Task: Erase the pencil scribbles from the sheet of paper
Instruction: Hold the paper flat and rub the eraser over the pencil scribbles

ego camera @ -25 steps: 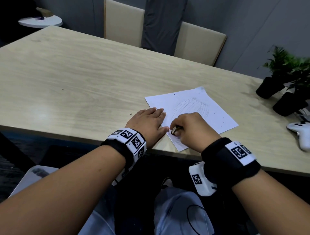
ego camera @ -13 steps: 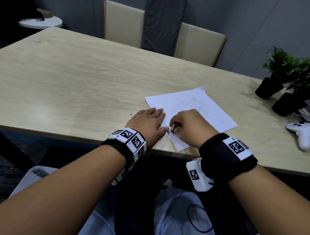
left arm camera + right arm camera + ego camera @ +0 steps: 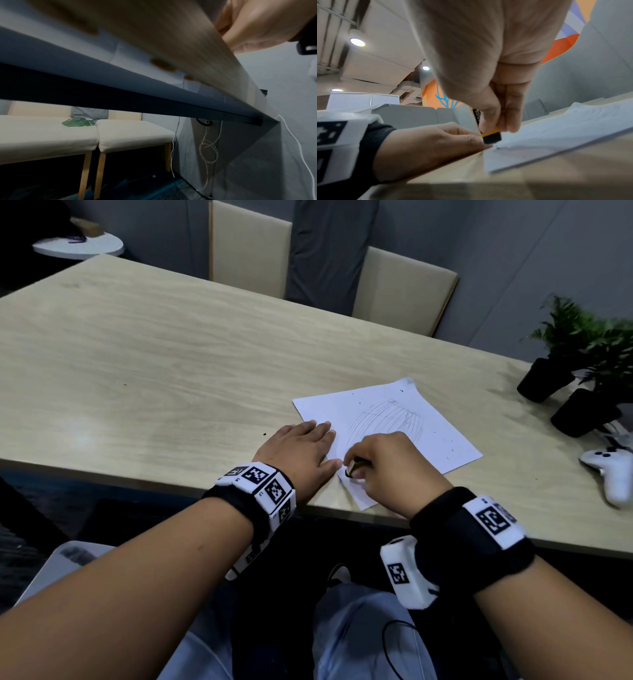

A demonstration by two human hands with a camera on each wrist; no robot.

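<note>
Beside the right hand (image 3: 390, 463), whose grip pinches one black-tipped eraser (image 3: 491, 136) upright on one sheet (image 3: 442, 436), the left hand (image 3: 298, 450) lies flat, fingers straight.

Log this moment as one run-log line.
left hand flat on paper | right hand presses eraser on near corner | scribbles remain

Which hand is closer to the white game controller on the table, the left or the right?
The right hand. It holds the eraser on the paper, on the controller side. The left hand lies flat farther away, at the paper's left edge.
</note>
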